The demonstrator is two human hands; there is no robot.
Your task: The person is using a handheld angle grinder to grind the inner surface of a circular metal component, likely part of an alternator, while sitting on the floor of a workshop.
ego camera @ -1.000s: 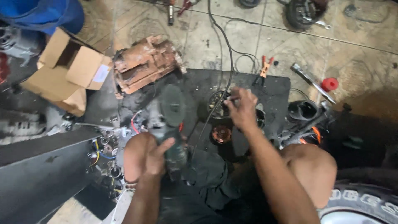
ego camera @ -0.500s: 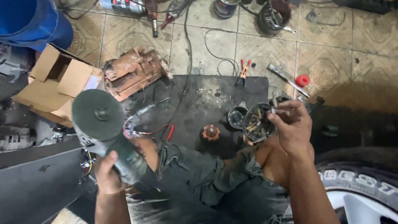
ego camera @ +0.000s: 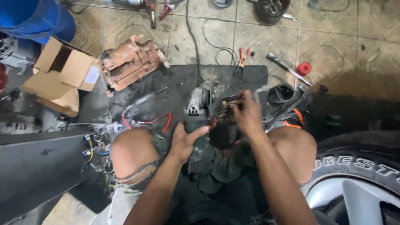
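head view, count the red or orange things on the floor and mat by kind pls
red cap: 1
orange-handled pliers: 1
red wire loop: 1
rusty orange machine part: 1
total: 4

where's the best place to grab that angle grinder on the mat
Probably by its long dark body, coming from the near side, where the left hand already wraps it. The grinder lies lengthwise, pointing away from the person, with the grey gear head and thin disc at the far end, so keep fingers off that end.
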